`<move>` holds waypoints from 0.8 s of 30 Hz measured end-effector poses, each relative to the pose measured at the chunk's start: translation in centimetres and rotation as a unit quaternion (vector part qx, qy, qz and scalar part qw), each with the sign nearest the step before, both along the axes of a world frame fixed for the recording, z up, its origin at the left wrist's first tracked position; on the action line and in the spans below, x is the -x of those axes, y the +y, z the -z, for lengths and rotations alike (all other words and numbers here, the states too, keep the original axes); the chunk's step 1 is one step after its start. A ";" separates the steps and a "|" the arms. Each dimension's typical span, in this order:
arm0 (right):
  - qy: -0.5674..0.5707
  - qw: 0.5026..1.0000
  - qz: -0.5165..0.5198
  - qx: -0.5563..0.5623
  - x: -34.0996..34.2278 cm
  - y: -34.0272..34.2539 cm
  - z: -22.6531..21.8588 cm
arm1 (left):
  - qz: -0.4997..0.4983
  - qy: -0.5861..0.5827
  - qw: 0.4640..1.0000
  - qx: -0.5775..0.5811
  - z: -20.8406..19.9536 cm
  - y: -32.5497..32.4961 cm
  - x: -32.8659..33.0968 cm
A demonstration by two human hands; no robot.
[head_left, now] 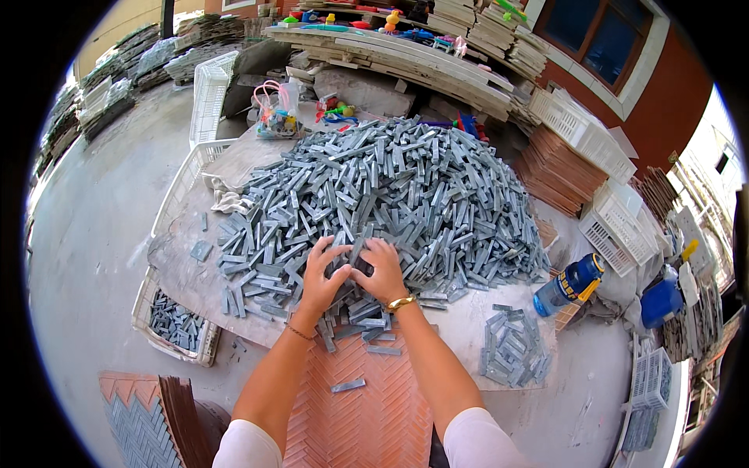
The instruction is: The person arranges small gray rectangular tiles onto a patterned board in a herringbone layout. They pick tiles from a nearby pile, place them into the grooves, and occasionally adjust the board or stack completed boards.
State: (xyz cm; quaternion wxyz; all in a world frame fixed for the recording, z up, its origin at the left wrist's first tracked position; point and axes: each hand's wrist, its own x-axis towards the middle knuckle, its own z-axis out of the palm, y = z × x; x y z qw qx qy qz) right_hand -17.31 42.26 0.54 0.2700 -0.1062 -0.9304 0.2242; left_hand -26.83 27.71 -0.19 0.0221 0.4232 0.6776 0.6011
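Observation:
A large heap of grey-blue stone strips (460, 199) covers the middle of the work board. At its near edge, my left hand (317, 277) curves over the strips, thumb and index finger apart. Close beside it my right hand (382, 273), with a gold bracelet at the wrist, bends its fingers down among the strips. The two thumbs nearly meet. A strip (356, 252) lies between the fingertips, and I cannot make out a firm grip on it. Below the hands is an orange herringbone-grooved mould (355, 425), with a loose strip (348, 385) lying on it.
A blue bottle (568, 285) stands at the right beside a flat spread of strips (515, 347). A white crate (175, 343) of strip pieces sits at the left, near a filled herringbone panel (139, 425). Toys (337, 109), a glove (226, 195) and stacked orange moulds (558, 168) surround the heap.

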 end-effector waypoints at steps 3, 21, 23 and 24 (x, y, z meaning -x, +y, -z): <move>0.056 0.998 -0.008 0.017 -0.6 -0.1 -0.3 | 0.014 -0.033 0.998 -0.044 -1.8 0.5 -0.6; 0.159 0.956 -0.072 0.234 -8.4 -8.3 -0.6 | 0.112 -0.109 0.986 -0.065 -1.7 -5.6 -7.8; 0.153 0.962 -0.062 0.219 -10.4 -9.8 -0.5 | 0.133 -0.105 0.985 -0.036 -2.2 -7.2 -9.5; 0.147 0.967 -0.055 0.200 -11.5 -10.6 -0.2 | 0.140 -0.106 0.984 -0.017 -2.3 -8.7 -10.4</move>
